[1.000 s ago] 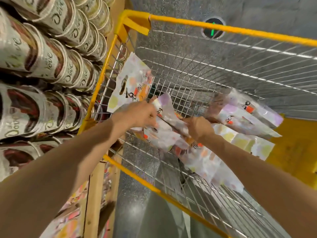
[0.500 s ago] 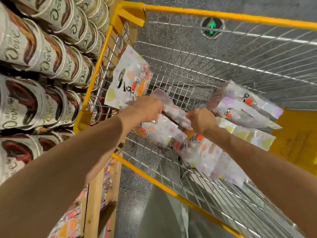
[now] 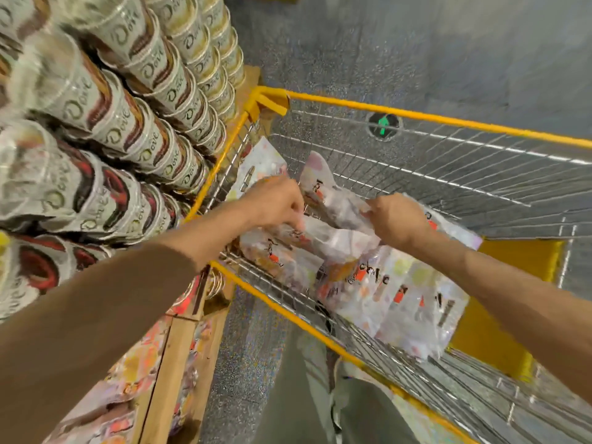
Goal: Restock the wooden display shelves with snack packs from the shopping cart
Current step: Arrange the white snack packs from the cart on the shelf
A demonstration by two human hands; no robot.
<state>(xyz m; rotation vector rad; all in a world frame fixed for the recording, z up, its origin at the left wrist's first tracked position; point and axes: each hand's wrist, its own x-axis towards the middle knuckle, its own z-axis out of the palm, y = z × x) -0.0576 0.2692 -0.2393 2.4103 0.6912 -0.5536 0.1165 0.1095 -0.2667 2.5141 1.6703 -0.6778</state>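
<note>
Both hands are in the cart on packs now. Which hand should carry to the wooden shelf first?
Probably left. The left hand grips a snack pack on the cart's shelf side, next to the wooden shelf. The right hand would have to cross over.

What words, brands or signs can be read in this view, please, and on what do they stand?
"Dove": on the stacked cups left of the cart.
Green up arrow, no words: round floor marker seen through the cart wire.
Black and orange print on the snack packs: too blurred to read.
</note>
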